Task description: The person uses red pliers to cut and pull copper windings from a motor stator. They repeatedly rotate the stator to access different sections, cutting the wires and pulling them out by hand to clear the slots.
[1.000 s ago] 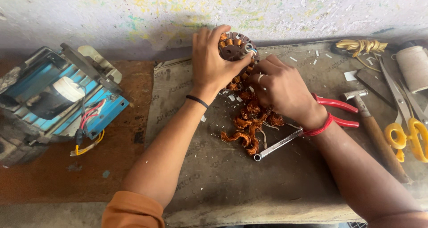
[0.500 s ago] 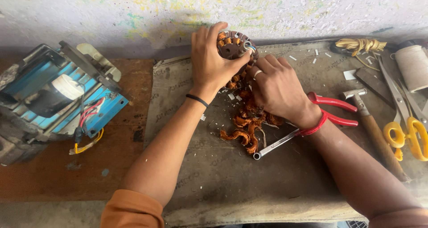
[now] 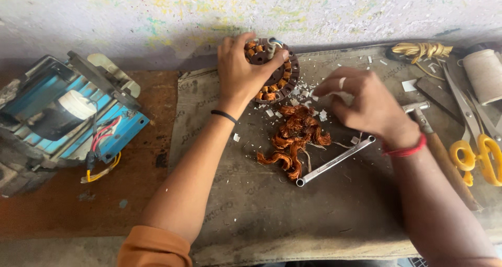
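Here, the left hand [image 3: 239, 73] grips a stator [image 3: 277, 71] still partly wound, the right hand [image 3: 366, 102] pinches scraps beside pulled copper wire [image 3: 295, 139].

The round metal motor core wound with copper coils [image 3: 274, 71] sits at twelve o'clock on the grey cloth mat [image 3: 251, 215]. The loose orange copper wire pile [image 3: 295, 139] lies at its six o'clock, the long silver wrench [image 3: 334, 161] at four, the blue boxy machine [image 3: 63, 115] at nine.

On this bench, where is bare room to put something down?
The near part of the grey mat, between the two forearms and below the spanner, is bare. So is the brown bench top below the blue machine. It is crowded around the copper wire pile and near the scissors.
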